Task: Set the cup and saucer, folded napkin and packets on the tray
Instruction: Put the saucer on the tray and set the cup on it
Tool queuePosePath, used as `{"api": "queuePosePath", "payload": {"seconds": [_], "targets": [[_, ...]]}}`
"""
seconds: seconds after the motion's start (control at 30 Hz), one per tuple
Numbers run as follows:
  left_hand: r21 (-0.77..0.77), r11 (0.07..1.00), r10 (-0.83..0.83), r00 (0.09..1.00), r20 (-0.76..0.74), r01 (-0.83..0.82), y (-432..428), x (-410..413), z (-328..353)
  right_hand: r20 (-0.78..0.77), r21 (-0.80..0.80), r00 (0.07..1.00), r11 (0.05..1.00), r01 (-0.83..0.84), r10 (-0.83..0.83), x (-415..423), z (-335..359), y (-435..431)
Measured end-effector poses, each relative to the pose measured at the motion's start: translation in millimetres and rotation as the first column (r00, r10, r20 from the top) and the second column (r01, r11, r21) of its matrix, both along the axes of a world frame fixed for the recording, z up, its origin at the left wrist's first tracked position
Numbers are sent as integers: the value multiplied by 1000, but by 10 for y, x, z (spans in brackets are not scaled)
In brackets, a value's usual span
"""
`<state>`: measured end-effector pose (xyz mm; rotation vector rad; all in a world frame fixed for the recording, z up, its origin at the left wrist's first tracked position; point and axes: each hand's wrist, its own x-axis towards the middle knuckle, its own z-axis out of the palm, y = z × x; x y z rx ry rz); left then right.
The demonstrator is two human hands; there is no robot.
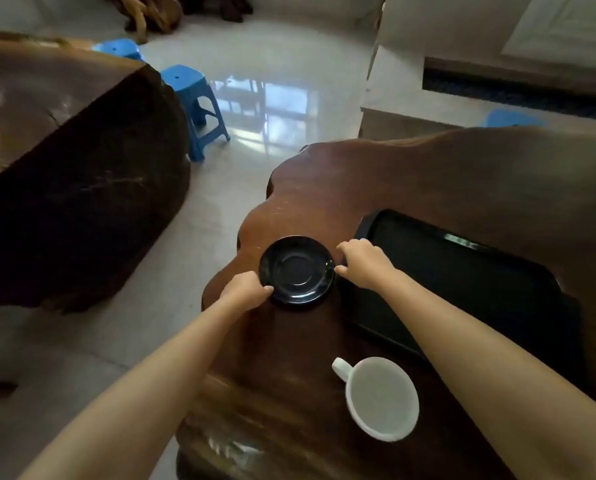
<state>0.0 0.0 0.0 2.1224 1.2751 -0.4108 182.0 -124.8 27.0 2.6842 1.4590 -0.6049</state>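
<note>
- Head view: the left hand (244, 289) grips the near-left rim of a round, glossy black saucer (297, 269), its thumb over the edge and its fingers curled around the rim.
- The right hand (362, 265) pinches the saucer's right rim, fingers closed on it.
- The saucer sits between the two hands on a dark reddish-brown wooden tabletop (410, 168) with a wavy edge; whether it rests on the wood or is slightly raised cannot be told.
- Just to the right of the right hand lies a rectangular black tray (462, 271), close beside the saucer.
- Nearer the person than both hands, between the forearms, stands an empty white ceramic cup (381, 398), upright on the tabletop, its handle pointing up-left.
- Well beyond the left hand, two blue plastic stools (189, 81) stand on the shiny pale floor (272, 98).
</note>
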Motion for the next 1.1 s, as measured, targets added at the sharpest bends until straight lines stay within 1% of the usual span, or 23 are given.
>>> {"api": "queuePosePath", "payload": {"seconds": [0.07,0.13,0.2,0.27,0.33,0.4,0.5,0.57,0.7,0.77,0.87,0.93,1.0,1.1], "targets": [[-4,998,62,998,26,-62,85,69,-56,85,-14,995,998,-59,60,59,-48,167],[-35,992,125,991,50,-124,140,140,-91,109,-55,989,994,-94,100,101,-85,328],[-130,969,222,971,92,-210,156,186,-152,95,-128,988,985,-111,124,118,-185,456],[-254,919,344,928,145,-301,142,209,-201,95,-173,987,979,-110,128,123,-284,524],[-359,856,458,869,190,-372,112,222,-248,124,-145,987,986,-86,105,118,-391,562],[-406,814,528,821,217,-416,77,231,-272,144,-99,987,994,-56,70,103,-470,570],[-482,736,632,736,241,-475,61,249,-259,120,-16,992,1000,-25,27,150,-516,553],[-503,713,669,687,282,-488,64,292,-200,64,69,998,998,5,-9,220,-478,528],[-492,757,632,675,381,-431,78,476,68,-121,231,989,966,114,-88,444,-225,441],[-522,765,617,663,424,-378,69,620,230,-247,284,961,939,193,-123,619,-42,350],[-587,750,619,635,463,-304,-29,887,431,-438,317,878,881,351,-192,905,249,101],[-660,709,646,604,466,-248,-148,1088,526,-493,333,838,840,429,-233,1090,404,-94],[-715,665,672,588,450,-213,-310,1310,541,-518,340,808,799,496,-281,1265,502,-296],[-755,618,717,551,426,-220,-631,1664,435,-533,330,750,720,611,-392,1518,458,-634]]}}
